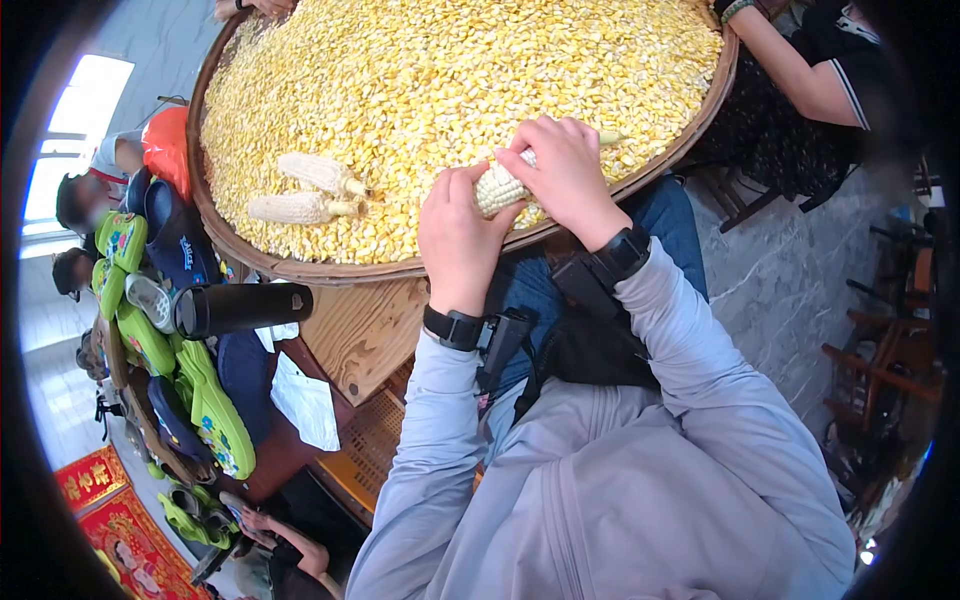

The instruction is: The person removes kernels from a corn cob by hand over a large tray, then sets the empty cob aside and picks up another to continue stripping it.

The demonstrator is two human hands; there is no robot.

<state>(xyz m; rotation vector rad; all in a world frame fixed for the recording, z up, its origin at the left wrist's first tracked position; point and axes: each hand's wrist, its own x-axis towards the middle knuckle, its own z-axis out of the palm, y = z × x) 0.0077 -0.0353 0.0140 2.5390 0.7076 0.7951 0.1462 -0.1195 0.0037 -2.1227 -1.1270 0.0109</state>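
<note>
Room: we look down at a grey stone floor (790, 290), with a bright window (75, 120) far off at 9 o'clock.
Corn cob: the corn cob (500, 187) sits between our two hands, just above the near edge of the big tray, at about 5 o'clock on it.
Left hand: our left hand (458, 235) is wrapped tight round the thick end of the cob.
Right hand: our right hand (565, 170) is closed over the other end, and only the pointy tip peeks out at 2 o'clock.
How it feels: we think the cob is hard, light and bumpy, not slippery. The bits on it may pop off, so both ends look like the best places to hold.
Kernels: loose yellow kernels (450, 70) fill the tray right under our hands.
More cobs: two cobs (320, 172) lie on the kernels at 9 o'clock from our hands, touching each other.
Tray: the round woven tray (300, 268) rests on a wooden stand (365, 330).
Flask: a black flask (243, 308) lies just past the tray at 8 o'clock.
Other people: someone's arm (790, 70) reaches the tray at 2 o'clock.
Around: green shoes (215, 420) are piled at 8 o'clock, and wooden chairs (880, 370) stand at 4 o'clock.
</note>
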